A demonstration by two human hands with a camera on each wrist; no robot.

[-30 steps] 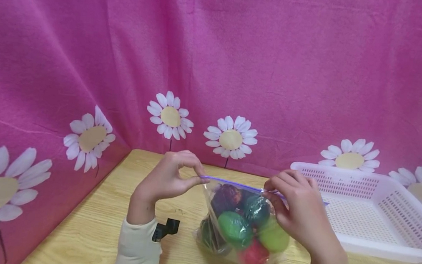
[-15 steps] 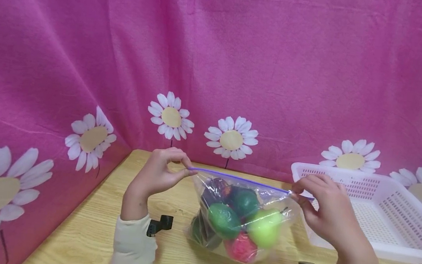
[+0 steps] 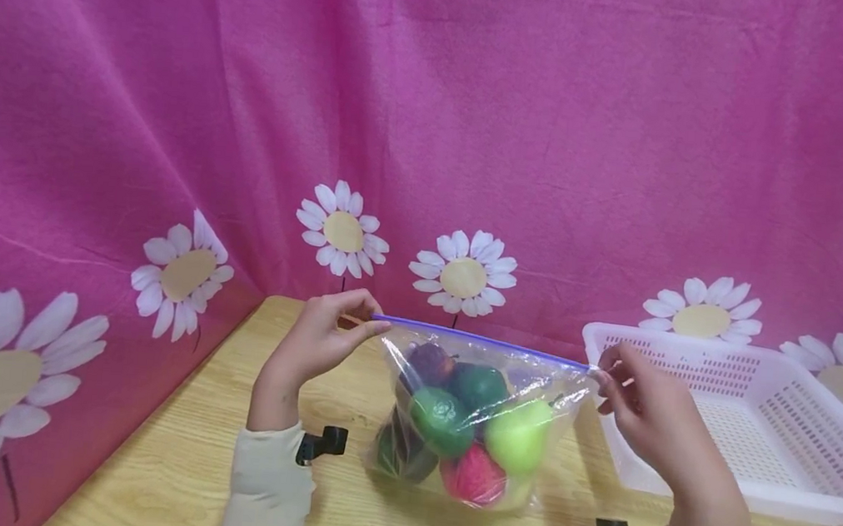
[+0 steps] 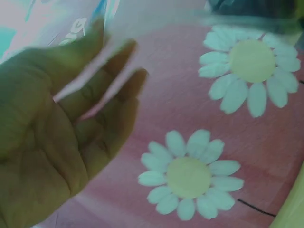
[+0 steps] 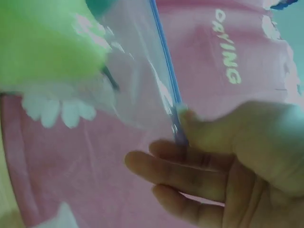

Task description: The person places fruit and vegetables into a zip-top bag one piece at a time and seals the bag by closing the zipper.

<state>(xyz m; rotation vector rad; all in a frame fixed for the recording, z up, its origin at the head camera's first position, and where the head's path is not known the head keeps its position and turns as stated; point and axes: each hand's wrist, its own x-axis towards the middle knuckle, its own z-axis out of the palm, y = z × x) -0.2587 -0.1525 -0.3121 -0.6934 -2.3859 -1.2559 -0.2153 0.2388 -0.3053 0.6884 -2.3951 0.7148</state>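
Note:
A clear zip bag (image 3: 565, 384) hangs stretched between my hands in the head view, its blue-purple zip strip (image 3: 486, 340) pulled straight along the top. My left hand (image 3: 325, 334) pinches the top left corner between thumb and forefinger. At the opposite corner, the thumb and forefinger of my right hand (image 3: 649, 416) pinch the strip's end, seen close in the right wrist view. Inside show a light green pear (image 3: 519, 434), a red round fruit (image 3: 474, 475), green fruits (image 3: 441, 421) and a dark purple fruit (image 3: 430, 364). Darker pieces at the lower left are partly hidden.
A white perforated plastic basket (image 3: 710, 493) stands to the right, behind my right forearm. Under the bag lies a light wooden table (image 3: 201, 461). Pink cloth (image 3: 590, 144) printed with daisies rises along the back and left. Black wrist mounts (image 3: 323, 445) sit on both sleeves.
My right hand has moved right along the zip strip to the corner, while my left hand shifted left. The bag is spread wider and sits slightly higher in view.

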